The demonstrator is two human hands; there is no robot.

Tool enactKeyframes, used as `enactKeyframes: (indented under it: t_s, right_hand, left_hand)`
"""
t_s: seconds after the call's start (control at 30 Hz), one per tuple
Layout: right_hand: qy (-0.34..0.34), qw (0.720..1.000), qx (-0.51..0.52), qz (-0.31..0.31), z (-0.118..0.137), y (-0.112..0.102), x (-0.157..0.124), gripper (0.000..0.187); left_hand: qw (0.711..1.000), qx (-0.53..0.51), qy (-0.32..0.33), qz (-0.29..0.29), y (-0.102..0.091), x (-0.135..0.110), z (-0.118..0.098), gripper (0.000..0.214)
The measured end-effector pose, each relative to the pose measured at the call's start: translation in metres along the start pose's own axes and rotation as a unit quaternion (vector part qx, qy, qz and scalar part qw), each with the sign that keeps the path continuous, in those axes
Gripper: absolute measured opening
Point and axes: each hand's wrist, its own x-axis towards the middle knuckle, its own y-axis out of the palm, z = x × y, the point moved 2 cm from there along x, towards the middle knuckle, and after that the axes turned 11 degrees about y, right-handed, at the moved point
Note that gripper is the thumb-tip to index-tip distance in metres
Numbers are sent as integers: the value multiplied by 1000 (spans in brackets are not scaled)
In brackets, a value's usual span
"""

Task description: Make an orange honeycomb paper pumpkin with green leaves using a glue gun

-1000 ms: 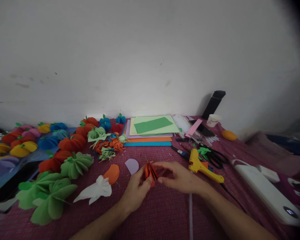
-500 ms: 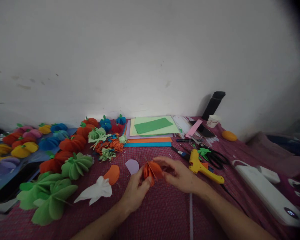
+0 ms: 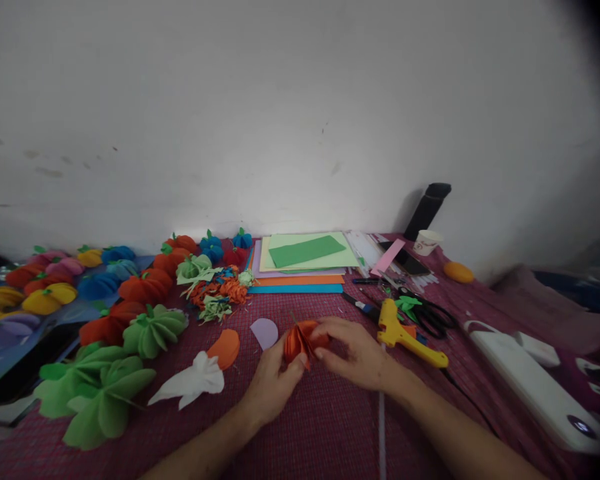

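White wall [image 3: 300,120] fills the upper frame above a maroon checked surface [image 3: 325,427]. At lower centre, a pleated orange paper piece [image 3: 296,341] sits between both hands, its folds running roughly up the frame. The left hand [image 3: 271,380] has its grip closed on the left side; the right hand [image 3: 355,350], about equally near, curls loosely at the right-hand leaves, whether pinching I cannot tell. Just left lies a flat lilac paper part-disc [image 3: 265,333]; farther right, a yellow plastic glue gun [image 3: 389,321].
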Motion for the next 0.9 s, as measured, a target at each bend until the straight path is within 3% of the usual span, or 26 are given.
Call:
enactKeyframes:
  t_s: [0.57, 0.9]
  right_hand:
    - [7, 1000, 18, 21, 4, -3, 3, 7]
    - [8, 1000, 20, 21, 0, 0, 2, 16]
  left_hand:
    - [1000, 11, -23, -13, -2, -2, -3, 43]
    - [1000, -23, -17, -12, 0, -2, -4, 39]
